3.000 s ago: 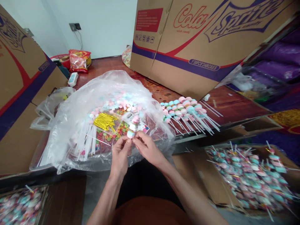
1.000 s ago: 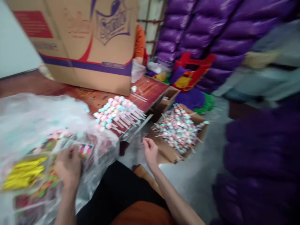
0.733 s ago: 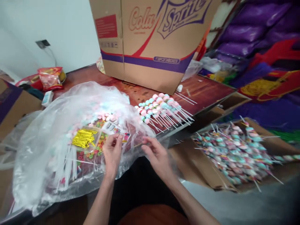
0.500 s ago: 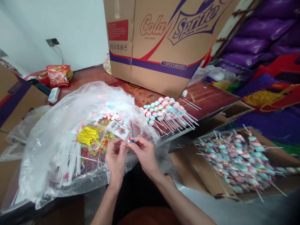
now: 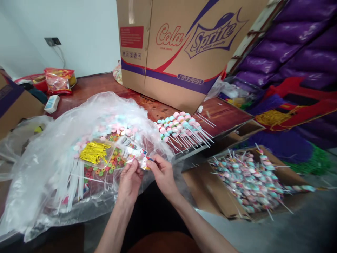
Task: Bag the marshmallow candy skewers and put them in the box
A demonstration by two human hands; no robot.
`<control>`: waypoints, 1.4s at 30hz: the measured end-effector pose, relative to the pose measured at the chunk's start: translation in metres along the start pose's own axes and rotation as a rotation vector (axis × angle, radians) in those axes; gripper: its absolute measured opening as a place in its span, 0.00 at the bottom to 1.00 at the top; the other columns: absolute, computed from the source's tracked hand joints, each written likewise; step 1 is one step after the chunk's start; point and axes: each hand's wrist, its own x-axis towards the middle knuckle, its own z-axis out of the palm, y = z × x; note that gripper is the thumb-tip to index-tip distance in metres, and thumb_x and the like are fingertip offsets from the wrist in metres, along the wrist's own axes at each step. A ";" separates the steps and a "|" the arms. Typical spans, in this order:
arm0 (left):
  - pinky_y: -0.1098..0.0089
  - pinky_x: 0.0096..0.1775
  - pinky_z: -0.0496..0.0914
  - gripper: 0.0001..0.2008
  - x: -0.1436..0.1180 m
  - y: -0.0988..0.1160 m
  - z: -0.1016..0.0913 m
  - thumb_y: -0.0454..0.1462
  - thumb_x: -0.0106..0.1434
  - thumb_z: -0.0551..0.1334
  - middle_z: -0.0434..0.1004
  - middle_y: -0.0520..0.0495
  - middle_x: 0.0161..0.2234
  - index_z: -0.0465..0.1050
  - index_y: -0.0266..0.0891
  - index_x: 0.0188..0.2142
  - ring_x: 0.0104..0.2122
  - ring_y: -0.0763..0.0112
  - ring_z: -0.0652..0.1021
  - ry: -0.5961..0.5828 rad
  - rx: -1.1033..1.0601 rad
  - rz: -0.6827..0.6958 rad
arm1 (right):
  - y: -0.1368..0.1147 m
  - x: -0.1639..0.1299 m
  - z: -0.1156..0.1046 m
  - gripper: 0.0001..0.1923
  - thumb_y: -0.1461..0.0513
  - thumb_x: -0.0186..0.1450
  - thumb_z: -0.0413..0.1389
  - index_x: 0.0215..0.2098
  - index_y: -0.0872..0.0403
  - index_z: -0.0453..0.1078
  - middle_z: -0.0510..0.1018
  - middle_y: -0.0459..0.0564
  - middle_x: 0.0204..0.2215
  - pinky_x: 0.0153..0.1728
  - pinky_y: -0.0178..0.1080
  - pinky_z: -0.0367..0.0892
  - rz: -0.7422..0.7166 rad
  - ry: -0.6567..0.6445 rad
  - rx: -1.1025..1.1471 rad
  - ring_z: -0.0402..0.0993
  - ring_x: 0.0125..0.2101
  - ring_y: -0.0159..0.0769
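Between my two hands is a small clear plastic wrapper (image 5: 141, 160) with red and blue print. My left hand (image 5: 131, 181) pinches its left side between thumb and fingers. The right edge is pinched by my right hand (image 5: 163, 175). Just beyond lies a stack of printed clear wrappers (image 5: 129, 144), partly covered by the held one. Left of it, yellow twist ties (image 5: 94, 152) fill a clear tray. Ring-shaped coloured candies (image 5: 119, 160) lie around the tray, with white sticks (image 5: 70, 184) to the left. A large clear plastic bag (image 5: 50, 154) spreads around them.
Candy skewers on white sticks (image 5: 181, 127) lie in a row on the red-brown table (image 5: 92, 84). A tall carton (image 5: 168, 80) stands behind. At lower right, an open cardboard box (image 5: 207, 189) holds many wrapped candy skewers (image 5: 247, 179).
The wrapper, a small bunched piece between my fingertips before, is now spread wider between my hands. My view has shifted slightly to the right.
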 end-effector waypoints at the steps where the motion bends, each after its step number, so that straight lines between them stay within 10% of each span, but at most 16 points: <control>1: 0.80 0.26 0.66 0.17 -0.001 -0.003 0.001 0.35 0.38 0.81 0.73 0.55 0.25 0.76 0.35 0.25 0.22 0.83 0.68 0.005 0.037 0.080 | 0.001 0.000 -0.001 0.17 0.55 0.65 0.56 0.22 0.50 0.59 0.61 0.42 0.21 0.26 0.37 0.57 -0.003 0.014 -0.024 0.57 0.23 0.32; 17: 0.76 0.25 0.64 0.21 0.008 -0.013 0.017 0.37 0.42 0.79 0.71 0.57 0.21 0.66 0.36 0.20 0.20 0.82 0.67 0.060 0.075 0.275 | -0.002 0.034 -0.039 0.23 0.53 0.71 0.49 0.20 0.51 0.54 0.57 0.41 0.18 0.26 0.36 0.53 -0.102 0.030 -0.452 0.55 0.22 0.31; 23: 0.77 0.23 0.62 0.23 0.019 -0.001 0.015 0.37 0.36 0.81 0.70 0.58 0.22 0.67 0.36 0.22 0.19 0.83 0.66 0.123 -0.024 0.146 | -0.003 0.089 -0.065 0.12 0.59 0.71 0.52 0.32 0.55 0.72 0.77 0.54 0.32 0.34 0.39 0.57 -0.267 0.251 -1.196 0.68 0.33 0.40; 27: 0.78 0.23 0.63 0.22 0.022 0.005 0.010 0.37 0.35 0.81 0.72 0.58 0.23 0.72 0.36 0.25 0.20 0.84 0.66 0.125 -0.052 0.067 | 0.007 0.114 -0.081 0.09 0.63 0.69 0.54 0.42 0.58 0.75 0.79 0.61 0.38 0.35 0.40 0.57 -0.109 0.138 -1.524 0.73 0.37 0.46; 36: 0.79 0.24 0.66 0.18 0.029 0.005 0.005 0.35 0.44 0.79 0.74 0.55 0.25 0.72 0.35 0.27 0.21 0.83 0.69 0.166 -0.095 0.112 | 0.002 0.071 -0.093 0.13 0.62 0.71 0.50 0.34 0.55 0.75 0.80 0.53 0.31 0.34 0.38 0.63 -0.285 0.362 -1.002 0.74 0.32 0.40; 42: 0.78 0.25 0.67 0.15 0.031 0.004 0.006 0.36 0.49 0.77 0.74 0.55 0.24 0.72 0.35 0.27 0.22 0.82 0.70 0.192 -0.070 0.157 | -0.027 -0.004 -0.100 0.08 0.60 0.70 0.55 0.36 0.51 0.76 0.75 0.46 0.27 0.30 0.36 0.67 -0.296 0.175 -0.523 0.71 0.27 0.34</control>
